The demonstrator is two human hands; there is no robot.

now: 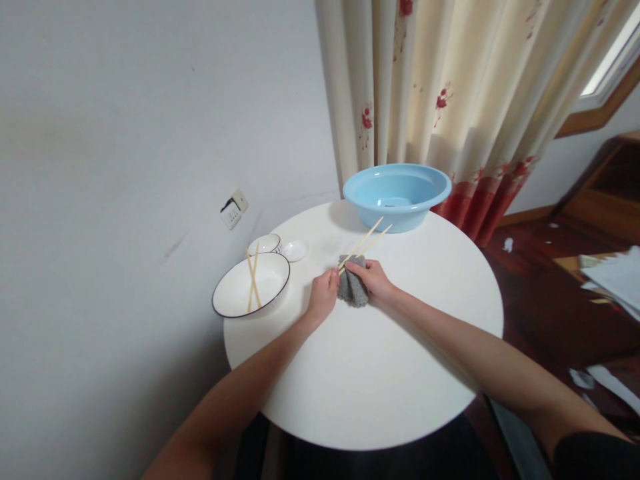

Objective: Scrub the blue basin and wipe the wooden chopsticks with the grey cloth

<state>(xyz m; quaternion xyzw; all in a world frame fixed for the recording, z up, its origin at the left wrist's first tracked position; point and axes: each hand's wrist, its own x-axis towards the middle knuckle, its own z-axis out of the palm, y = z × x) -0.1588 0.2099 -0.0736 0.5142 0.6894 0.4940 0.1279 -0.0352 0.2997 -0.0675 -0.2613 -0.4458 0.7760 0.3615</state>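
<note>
My left hand and my right hand meet at the middle of a round white table. Between them is a grey cloth, bunched around the near ends of a pair of wooden chopsticks. My right hand is closed on the cloth from the right. My left hand is closed beside the cloth, at the chopsticks' near ends. The chopsticks point up and right toward a light blue basin.
A white plate with a dark rim sits at the table's left with a second pair of chopsticks across it. Behind it are a small bowl and a small white dish. Curtains hang behind the basin; a wall stands at left.
</note>
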